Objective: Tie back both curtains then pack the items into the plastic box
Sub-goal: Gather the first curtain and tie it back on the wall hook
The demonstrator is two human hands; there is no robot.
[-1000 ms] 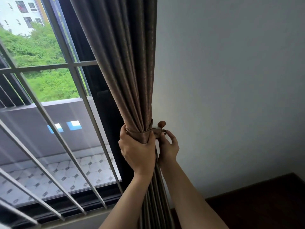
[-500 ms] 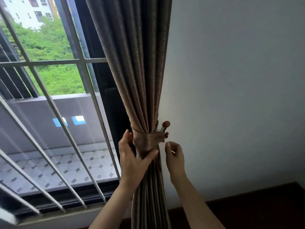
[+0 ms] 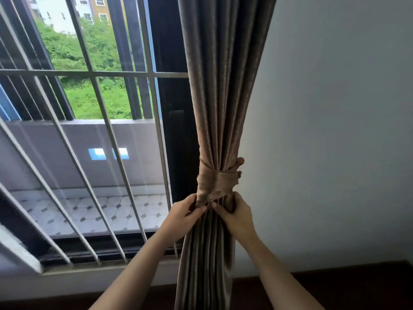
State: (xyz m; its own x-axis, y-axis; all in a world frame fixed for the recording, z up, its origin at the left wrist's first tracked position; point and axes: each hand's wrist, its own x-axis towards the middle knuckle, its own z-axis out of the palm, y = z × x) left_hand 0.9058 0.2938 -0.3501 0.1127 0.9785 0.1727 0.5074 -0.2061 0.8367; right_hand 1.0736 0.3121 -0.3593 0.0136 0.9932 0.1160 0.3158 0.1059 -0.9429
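Note:
A brown curtain (image 3: 223, 97) hangs gathered beside the window, cinched by a matching fabric tieback (image 3: 215, 182). The tieback loops onto a wooden wall hook (image 3: 240, 162) at the curtain's right side. My left hand (image 3: 185, 217) pinches the curtain folds just below the tieback's lower edge. My right hand (image 3: 235, 217) grips the folds on the right at the same height. The plastic box and the items are out of view.
A window with white metal bars (image 3: 107, 130) fills the left, over a tiled balcony floor (image 3: 107, 211). A plain white wall (image 3: 335, 130) is on the right, with a dark floor (image 3: 357, 287) below it.
Both hands have dropped from the tieback and hook to the folds just under the tieback. The tieback now hangs hooked without being held. The camera has moved closer and leftward.

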